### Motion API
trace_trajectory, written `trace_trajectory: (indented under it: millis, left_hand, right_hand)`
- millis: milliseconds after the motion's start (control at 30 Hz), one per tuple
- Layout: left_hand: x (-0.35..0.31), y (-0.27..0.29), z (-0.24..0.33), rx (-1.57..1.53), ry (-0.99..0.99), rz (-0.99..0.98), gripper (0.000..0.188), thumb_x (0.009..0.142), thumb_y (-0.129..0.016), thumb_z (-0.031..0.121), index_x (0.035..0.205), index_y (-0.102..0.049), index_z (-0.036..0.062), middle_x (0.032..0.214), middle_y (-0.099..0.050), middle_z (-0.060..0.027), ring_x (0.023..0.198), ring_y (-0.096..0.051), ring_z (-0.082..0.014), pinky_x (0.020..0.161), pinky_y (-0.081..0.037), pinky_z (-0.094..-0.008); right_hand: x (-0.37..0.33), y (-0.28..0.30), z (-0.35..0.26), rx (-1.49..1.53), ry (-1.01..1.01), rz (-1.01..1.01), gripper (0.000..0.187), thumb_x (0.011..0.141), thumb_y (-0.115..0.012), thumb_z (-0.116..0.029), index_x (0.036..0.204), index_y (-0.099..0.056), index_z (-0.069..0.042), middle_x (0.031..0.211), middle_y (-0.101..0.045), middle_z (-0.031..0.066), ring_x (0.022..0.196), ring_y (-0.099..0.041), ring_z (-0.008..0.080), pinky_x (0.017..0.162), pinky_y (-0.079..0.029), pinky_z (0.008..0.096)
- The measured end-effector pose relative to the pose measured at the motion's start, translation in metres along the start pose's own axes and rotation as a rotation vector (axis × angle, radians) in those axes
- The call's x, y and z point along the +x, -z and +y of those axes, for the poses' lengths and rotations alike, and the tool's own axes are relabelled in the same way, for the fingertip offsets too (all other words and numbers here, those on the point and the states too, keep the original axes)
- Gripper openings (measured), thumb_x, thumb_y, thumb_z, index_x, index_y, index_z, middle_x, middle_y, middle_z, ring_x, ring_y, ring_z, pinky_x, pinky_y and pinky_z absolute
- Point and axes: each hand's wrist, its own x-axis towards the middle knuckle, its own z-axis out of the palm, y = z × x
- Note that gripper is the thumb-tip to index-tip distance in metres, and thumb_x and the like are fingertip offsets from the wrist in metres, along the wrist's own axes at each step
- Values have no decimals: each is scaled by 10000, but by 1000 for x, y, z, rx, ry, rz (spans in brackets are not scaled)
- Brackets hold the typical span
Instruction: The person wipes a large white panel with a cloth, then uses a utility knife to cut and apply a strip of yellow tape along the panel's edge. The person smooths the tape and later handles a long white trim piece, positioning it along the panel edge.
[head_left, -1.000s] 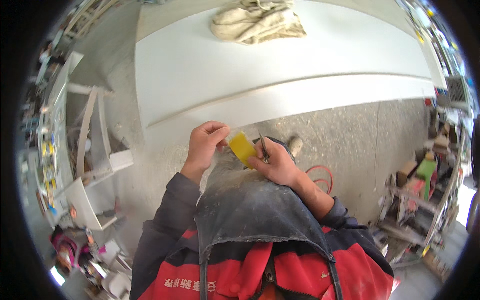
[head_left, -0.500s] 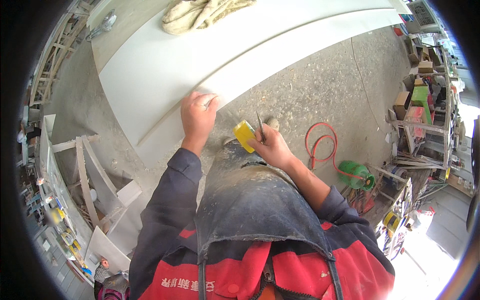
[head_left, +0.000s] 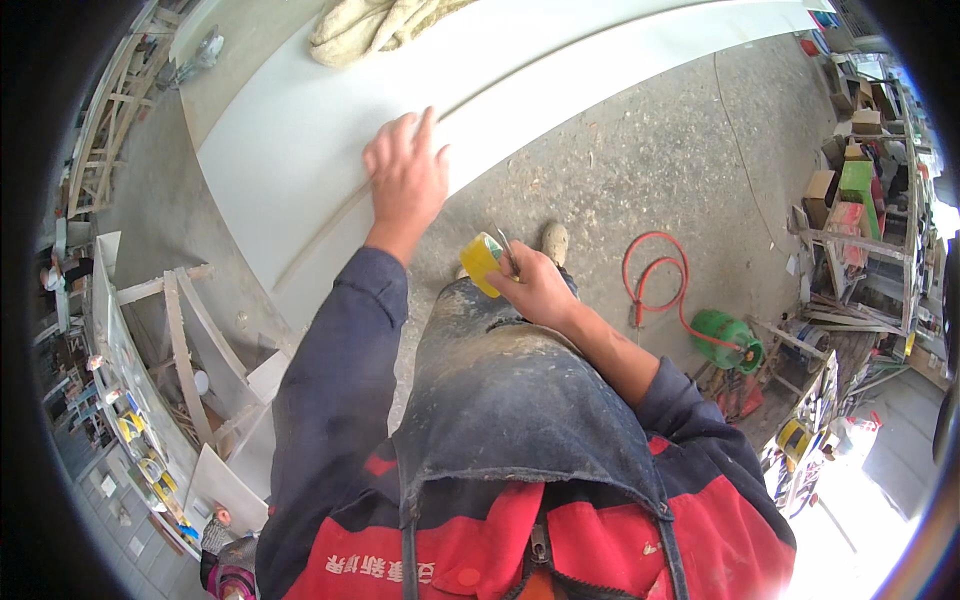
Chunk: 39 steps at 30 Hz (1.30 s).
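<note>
One open left hand (head_left: 408, 185) is lying over our board's (head_left: 290, 140) slanting ridge (head_left: 500, 85). Nearer us, our right hand (head_left: 543, 288) is gripping tape (head_left: 480, 266) and a tool (head_left: 503, 240).

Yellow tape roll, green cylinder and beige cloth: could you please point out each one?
Yellow tape roll (head_left: 481, 265), head view: its yellow outer side.
Green cylinder (head_left: 722, 327), head view: its rounded body.
Beige cloth (head_left: 374, 28), head view: its folded middle.
</note>
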Motion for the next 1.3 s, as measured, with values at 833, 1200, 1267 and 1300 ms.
trace_trajectory:
  millis: [833, 1200, 1267, 1300]
  left_hand:
    - [-120, 30, 26, -669, 415, -161, 305, 981, -678, 225, 1200, -641, 16, 1070, -676, -103, 986, -651, -240, 832, -501, -397]
    - [-121, 3, 57, -1865, 1383, -260, 316, 1056, -606, 279, 1278, -631, 56, 1114, -704, -43, 983, -688, -151, 778, -563, -324]
    - [-119, 2, 62, -1876, 1423, -223, 302, 1058, -608, 272, 1267, -639, 56, 1108, -711, -41, 971, -686, -148, 788, -566, -317]
    - [-120, -1, 64, -1885, 1429, -201, 294, 1056, -613, 268, 1255, -644, 54, 1101, -714, -41, 960, -684, -145, 793, -567, -313]
  right_hand:
    - [3, -10, 8, 7, -103, 48, 311, 873, -758, -207, 810, -497, -51, 702, -536, 92, 659, -506, 189, 613, -448, 377]
    - [9, 8, 1, -67, -144, -99, 303, 880, -753, -208, 786, -504, -62, 731, -537, 2, 708, -480, 96, 605, -429, 318]
    - [12, 15, -4, -120, -143, -115, 281, 887, -746, -208, 822, -532, -39, 746, -577, 41, 712, -532, 137, 620, -452, 343]
    - [14, 19, -7, -149, -137, -112, 271, 894, -742, -213, 851, -555, -21, 755, -613, 84, 709, -579, 181, 634, -474, 368]
